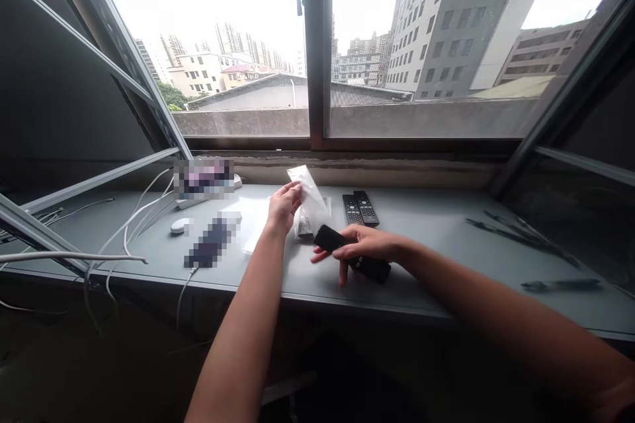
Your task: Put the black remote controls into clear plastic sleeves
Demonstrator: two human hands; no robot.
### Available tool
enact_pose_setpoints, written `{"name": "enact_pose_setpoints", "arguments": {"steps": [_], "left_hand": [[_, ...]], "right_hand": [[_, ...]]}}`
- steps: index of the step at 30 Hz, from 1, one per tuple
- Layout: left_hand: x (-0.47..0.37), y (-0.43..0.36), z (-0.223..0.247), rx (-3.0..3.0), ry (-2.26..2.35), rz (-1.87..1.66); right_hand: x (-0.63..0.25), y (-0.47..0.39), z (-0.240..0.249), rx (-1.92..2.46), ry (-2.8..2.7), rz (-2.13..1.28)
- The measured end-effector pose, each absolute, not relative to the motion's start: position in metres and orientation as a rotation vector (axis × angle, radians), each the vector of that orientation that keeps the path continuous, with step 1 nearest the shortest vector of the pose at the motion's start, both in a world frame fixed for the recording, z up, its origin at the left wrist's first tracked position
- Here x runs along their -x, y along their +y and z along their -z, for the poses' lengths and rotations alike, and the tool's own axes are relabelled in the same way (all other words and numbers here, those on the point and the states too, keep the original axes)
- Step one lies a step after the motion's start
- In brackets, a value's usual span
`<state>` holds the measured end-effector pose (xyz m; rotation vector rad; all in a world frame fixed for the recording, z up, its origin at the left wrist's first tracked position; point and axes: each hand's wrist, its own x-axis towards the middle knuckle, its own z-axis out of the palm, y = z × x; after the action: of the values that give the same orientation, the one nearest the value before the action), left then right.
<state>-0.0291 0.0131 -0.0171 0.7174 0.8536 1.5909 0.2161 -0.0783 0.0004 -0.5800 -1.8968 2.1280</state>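
My left hand (pixel 286 206) pinches a translucent plastic sleeve (pixel 310 195) near its upper end, and the sleeve slants down to the right. In my right hand (pixel 358 248) is a black remote (pixel 371 268), tilted, its far end close to the lower end of the sleeve. Whether that end touches the sleeve I cannot tell. Behind the sleeve, a dark object (pixel 305 227) in clear wrapping lies on the grey table. Two black remotes with buttons, a left one (pixel 352 209) and a right one (pixel 366 207), lie side by side beyond my right hand.
On the left of the table (pixel 417 297) are a blurred phone-like object (pixel 211 242), a round white item (pixel 181 225), a power strip (pixel 238 182) and white cables (pixel 133 218). Dark cables (pixel 520 238) lie at the right. Metal frames flank the window.
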Motion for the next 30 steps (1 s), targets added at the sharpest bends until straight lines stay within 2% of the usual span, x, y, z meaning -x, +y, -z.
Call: {"name": "enact_pose_setpoints", "arguments": {"steps": [3,7,10,15,22,30], "left_hand": [[0.033,0.011,0.013,-0.645,0.713,-1.666],[0.034,0.004,0.008,-0.634,0.497,-1.684],[0.032,-0.003,0.002,-0.617,0.421,-1.647],[0.023,-0.017,-0.008,-0.611,0.347,-1.514],[0.007,-0.028,-0.007,-0.737,0.297,-1.370],[0.020,-0.010,0.001,-0.768,0.461,-1.288]], "right_hand": [[-0.218,-0.074,0.002,0.500,-1.721,-2.193],[-0.220,-0.064,0.007,0.525,-1.240,-2.017],[-0.220,-0.059,0.006,0.545,-1.076,-1.922],[-0.217,-0.062,0.007,0.587,-1.173,-1.983],[-0.219,-0.066,0.017,0.435,-1.622,-2.325],[-0.215,-0.069,0.011,0.596,-1.593,-2.066]]}}
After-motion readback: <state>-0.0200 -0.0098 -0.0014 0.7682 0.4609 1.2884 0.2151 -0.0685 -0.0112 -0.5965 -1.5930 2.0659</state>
